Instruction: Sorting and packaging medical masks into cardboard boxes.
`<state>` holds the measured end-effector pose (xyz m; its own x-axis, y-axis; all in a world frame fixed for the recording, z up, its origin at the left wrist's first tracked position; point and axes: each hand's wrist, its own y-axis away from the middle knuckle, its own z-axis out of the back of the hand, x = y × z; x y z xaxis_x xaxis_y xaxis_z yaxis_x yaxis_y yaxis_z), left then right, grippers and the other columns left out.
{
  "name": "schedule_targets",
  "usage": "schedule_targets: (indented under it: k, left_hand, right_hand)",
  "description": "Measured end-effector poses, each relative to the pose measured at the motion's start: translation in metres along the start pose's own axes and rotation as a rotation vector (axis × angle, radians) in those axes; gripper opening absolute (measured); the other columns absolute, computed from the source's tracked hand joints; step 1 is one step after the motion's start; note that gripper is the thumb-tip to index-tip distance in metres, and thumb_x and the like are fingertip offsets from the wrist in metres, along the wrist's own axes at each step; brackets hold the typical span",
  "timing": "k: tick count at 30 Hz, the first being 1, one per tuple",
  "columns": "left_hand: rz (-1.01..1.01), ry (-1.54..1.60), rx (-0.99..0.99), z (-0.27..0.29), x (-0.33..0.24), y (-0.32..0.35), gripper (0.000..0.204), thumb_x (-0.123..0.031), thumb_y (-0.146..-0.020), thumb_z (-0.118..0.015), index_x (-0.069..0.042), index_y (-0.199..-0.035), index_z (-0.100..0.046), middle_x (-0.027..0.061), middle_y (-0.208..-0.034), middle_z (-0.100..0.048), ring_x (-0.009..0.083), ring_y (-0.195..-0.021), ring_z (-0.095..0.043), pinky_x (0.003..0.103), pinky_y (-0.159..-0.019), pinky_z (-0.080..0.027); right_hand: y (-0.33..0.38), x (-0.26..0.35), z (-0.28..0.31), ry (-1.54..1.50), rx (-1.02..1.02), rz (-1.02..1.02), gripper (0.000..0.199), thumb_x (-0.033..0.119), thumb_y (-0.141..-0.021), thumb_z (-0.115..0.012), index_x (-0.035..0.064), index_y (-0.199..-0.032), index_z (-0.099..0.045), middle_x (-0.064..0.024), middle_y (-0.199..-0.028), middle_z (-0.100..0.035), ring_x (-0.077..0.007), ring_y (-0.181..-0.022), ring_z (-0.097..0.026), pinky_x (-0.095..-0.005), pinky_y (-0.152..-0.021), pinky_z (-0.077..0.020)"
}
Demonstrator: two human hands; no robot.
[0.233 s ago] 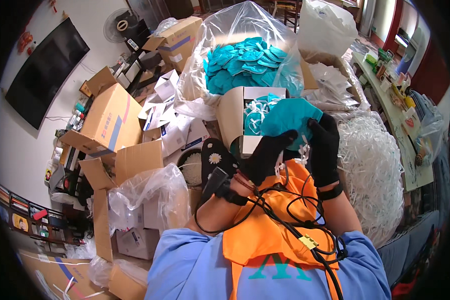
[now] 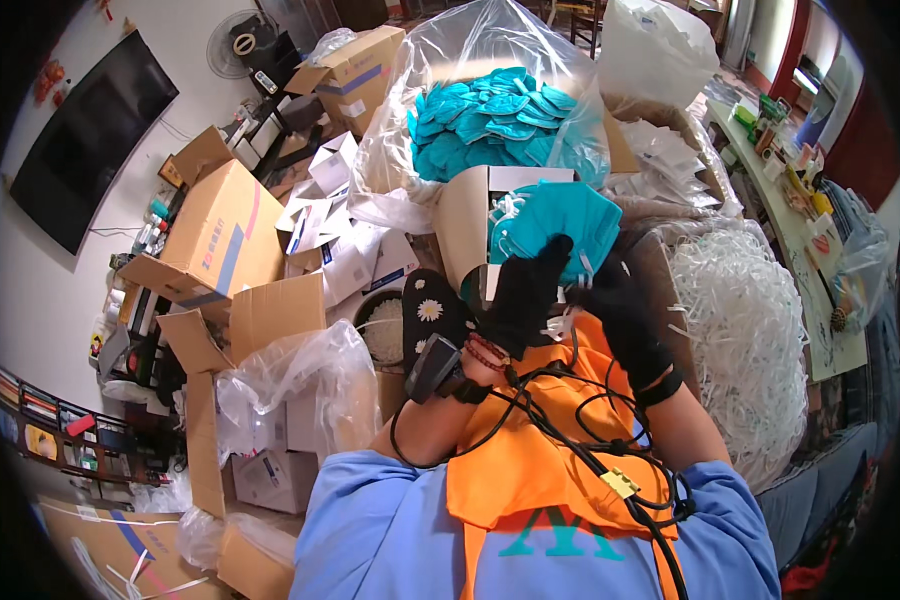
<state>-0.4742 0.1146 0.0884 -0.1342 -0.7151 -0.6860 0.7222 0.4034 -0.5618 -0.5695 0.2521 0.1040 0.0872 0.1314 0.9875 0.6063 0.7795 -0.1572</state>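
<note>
A teal face mask is held up by my left hand, which wears a black glove and has its thumb over the mask's face. My right hand, also black-gloved, is close under the mask's lower right edge. Motion smears its fingers, so I cannot make out their grip. White straps hang between the two hands. Just behind the mask stands an open white box with more masks and white straps inside. Beyond it, a clear plastic bag holds a heap of loose teal masks.
On the right, a carton overflows with white straps. Small white boxes pile up at left, near open brown cartons. Black cables lie across my orange apron. A long table with clutter runs along the right.
The mask has shifted slightly and turned in my left hand. My right hand has let go of its right edge and dropped down and left, below it.
</note>
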Motion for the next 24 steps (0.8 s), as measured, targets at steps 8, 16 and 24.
schedule_targets:
  k: [8,16,24]
  left_hand:
    - [-0.254,-0.415,0.126,0.011,0.009,0.005,0.071,-0.032,-0.066,-0.080,-0.002,-0.125,-0.055,0.0210,-0.086,-0.064,0.0410,-0.074,-0.064,0.048,-0.063,-0.050]
    - [0.323,0.473,0.099,-0.032,-0.029,0.020,0.027,-0.031,-0.096,-0.062,-0.006,-0.107,-0.062,0.0128,-0.094,-0.064,0.0279,-0.088,-0.064,0.040,-0.075,-0.050]
    - [0.509,1.196,0.588,-0.033,-0.053,0.003,0.018,-0.030,-0.096,-0.061,-0.012,-0.101,-0.058,0.0030,-0.090,-0.059,0.0136,-0.075,-0.055,0.032,-0.064,-0.044]
  right_hand:
    - [0.014,0.006,0.012,-0.224,-0.015,-0.379,0.023,0.030,-0.098,-0.056,0.0083,-0.095,-0.060,0.0027,-0.073,-0.055,-0.0084,-0.058,-0.050,-0.0230,-0.054,-0.0421]
    - [-0.042,-0.023,0.089,0.063,-0.296,0.223,0.021,0.010,-0.101,-0.043,0.0065,-0.105,-0.063,-0.0034,-0.091,-0.064,-0.0185,-0.083,-0.061,-0.0303,-0.073,-0.0507]
    - [0.003,0.041,0.216,0.479,-0.548,0.293,0.040,0.021,-0.101,-0.050,0.0063,-0.138,-0.052,-0.0005,-0.121,-0.061,-0.0095,-0.097,-0.058,-0.0230,-0.082,-0.0469]
